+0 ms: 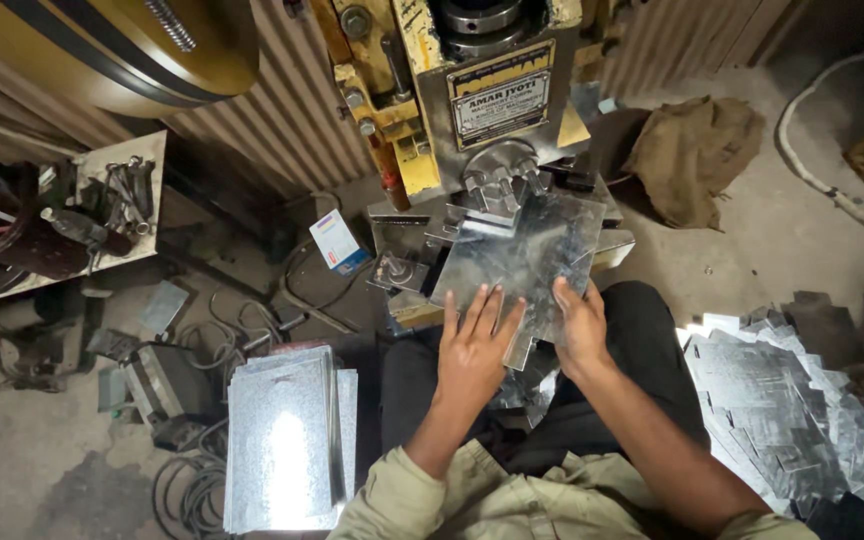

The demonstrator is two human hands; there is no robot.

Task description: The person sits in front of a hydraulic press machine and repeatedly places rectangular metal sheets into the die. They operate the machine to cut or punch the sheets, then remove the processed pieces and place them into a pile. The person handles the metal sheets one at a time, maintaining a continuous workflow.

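Sheet [527,250] lies tilted, long axis toward press [472,100], both hands' fingers [472,310] flat on it

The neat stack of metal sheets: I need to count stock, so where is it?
In the head view the stack of sheets lies on the floor low on the left, beside the person's left hand side, by coiled cables.

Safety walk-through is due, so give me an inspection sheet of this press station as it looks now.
Surface: dusty concrete floor; yellow press machine ahead.
Job's things: shiny square galvanised metal sheet lying on the press bed under the tooling.
Clutter: neat stack of galvanised sheets on the left; loose heap of cut sheet pieces on the right; spanners on a side shelf; small white box.
Grippers: left hand flat on the sheet; right hand grips its near edge.
Cables: grey coiled cables on the floor.
Surroundings: corrugated wall; brown sack.
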